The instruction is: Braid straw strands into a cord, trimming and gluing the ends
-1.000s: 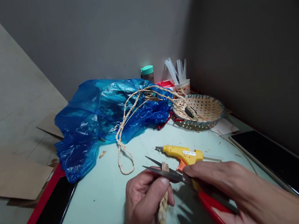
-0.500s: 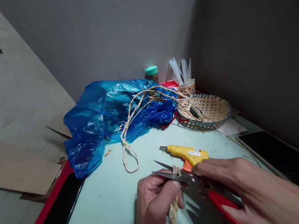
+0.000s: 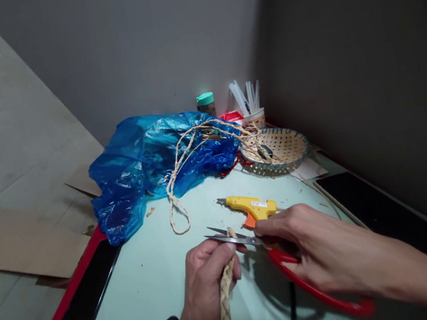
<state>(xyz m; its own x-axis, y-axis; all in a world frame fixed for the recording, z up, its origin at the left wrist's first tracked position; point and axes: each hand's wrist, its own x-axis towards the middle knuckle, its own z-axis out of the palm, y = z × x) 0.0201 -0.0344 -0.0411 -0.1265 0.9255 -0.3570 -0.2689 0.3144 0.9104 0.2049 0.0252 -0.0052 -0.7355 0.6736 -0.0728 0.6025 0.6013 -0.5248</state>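
My left hand (image 3: pixel 210 279) is closed around a braided straw cord (image 3: pixel 227 293), whose short end sticks up above the thumb while the rest hangs down to the bottom edge. Red-handled scissors (image 3: pixel 309 280) are in my right hand (image 3: pixel 313 252). Their narrow blades point left and lie about the cord's tip, just over my left thumb. Behind the scissors, a yellow glue gun (image 3: pixel 249 206) with an orange trigger lies on its side on the pale green tabletop (image 3: pixel 138 296).
A blue plastic bag (image 3: pixel 129 168) spreads across the back left, with a thin braided cord (image 3: pixel 176 179) over it. A woven basket (image 3: pixel 287 148) sits at the back right, before a cup of glue sticks (image 3: pixel 255 116). Dark flat panels (image 3: pixel 83 297) lie along both sides.
The scissor blades have closed further on the cord's end. The whole view has shifted a little, so the things on the table appear more to the left and slightly higher.
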